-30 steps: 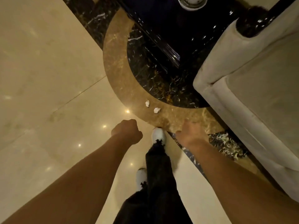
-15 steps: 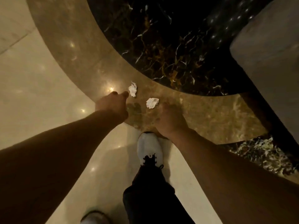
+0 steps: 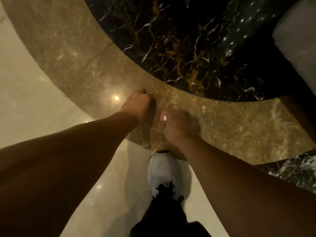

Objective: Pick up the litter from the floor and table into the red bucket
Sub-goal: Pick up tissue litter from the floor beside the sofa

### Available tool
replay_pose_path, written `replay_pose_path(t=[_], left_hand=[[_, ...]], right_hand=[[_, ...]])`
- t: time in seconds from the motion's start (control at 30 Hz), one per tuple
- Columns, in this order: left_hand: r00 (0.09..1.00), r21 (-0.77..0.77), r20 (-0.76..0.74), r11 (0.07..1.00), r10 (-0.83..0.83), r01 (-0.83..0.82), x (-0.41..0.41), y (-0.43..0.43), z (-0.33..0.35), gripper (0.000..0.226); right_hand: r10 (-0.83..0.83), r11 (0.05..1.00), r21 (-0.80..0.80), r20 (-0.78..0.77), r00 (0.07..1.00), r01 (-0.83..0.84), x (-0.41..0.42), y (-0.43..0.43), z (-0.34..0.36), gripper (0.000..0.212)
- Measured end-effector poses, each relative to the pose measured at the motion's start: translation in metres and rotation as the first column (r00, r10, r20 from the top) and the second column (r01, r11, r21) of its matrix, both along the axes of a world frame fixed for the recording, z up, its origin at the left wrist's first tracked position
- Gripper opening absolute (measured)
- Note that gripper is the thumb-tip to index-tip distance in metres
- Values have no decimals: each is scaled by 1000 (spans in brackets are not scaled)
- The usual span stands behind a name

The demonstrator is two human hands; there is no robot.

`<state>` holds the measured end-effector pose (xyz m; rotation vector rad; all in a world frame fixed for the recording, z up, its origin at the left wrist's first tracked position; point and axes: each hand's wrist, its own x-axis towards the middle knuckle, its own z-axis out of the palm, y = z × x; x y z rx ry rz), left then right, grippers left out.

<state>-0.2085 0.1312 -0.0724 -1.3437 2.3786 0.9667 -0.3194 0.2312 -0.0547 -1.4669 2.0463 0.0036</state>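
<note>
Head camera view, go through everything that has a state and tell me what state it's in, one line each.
left hand: closed into a fist low over the tan marble band; a sliver of white shows at the fingertips.
right hand: curled shut on a white paper scrap.
white shoe: planted flat, toe at the edge of the tan band.
red bucket: not in view.

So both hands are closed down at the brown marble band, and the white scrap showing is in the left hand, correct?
Not quite. In the head view the white scrap shows in the right hand, not the left hand. Both hands are closed down at the brown marble band.
</note>
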Motion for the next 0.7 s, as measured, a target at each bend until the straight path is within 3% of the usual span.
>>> replay_pose_path(t=[0.13,0.27,0.3,0.37,0.43,0.53,0.7], left_hand=[[990,-43,67,991,-121,124,6,11,69,24],[945,-118,195,951,-261,287,14,22,190,36],[922,-167,238,922,-307,350,19,26,258,36],[874,-143,303,889,-380,436,26,41,306,34],[836,-144,344,856,-428,497,44,61,395,34],[843,-191,320,842,-432,504,70,101,528,33],[856,-228,294,839,-425,494,105,181,716,27]], right_hand=[[-255,964,-59,95,962,261,-5,1,71,22],[-196,979,61,26,980,194,-3,13,185,44],[-192,979,66,5,981,191,0,23,246,41],[-239,963,129,8,971,236,8,43,287,35],[-313,934,185,5,950,307,22,72,375,36],[-381,914,169,48,923,369,52,121,511,27],[-377,922,72,-56,924,381,84,199,689,24]])
